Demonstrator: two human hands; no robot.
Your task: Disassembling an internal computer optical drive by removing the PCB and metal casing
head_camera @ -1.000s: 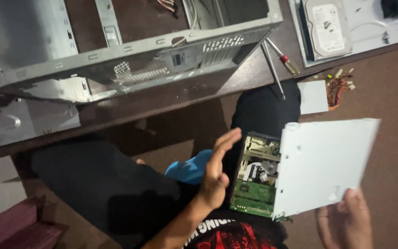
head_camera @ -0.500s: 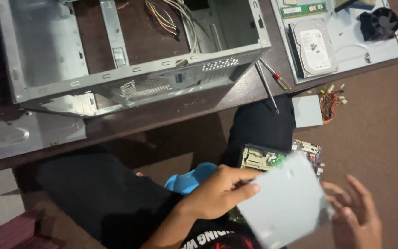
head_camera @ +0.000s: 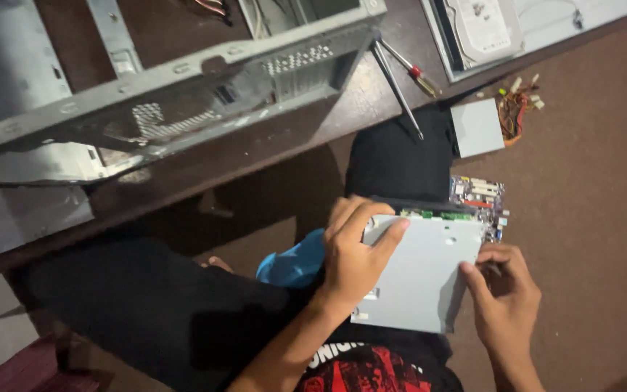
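Both hands hold a grey metal drive [head_camera: 422, 276] over the lap, the left hand [head_camera: 353, 258] curled round its left edge with fingers laid flat on top, the right hand [head_camera: 506, 294] pinching its right edge, a circuit board [head_camera: 479, 197] just beyond it

Showing pale grey — the optical drive's metal cover [head_camera: 422, 279]; green on its circuit board edge [head_camera: 444, 215]; bright blue — a cloth [head_camera: 292, 263].
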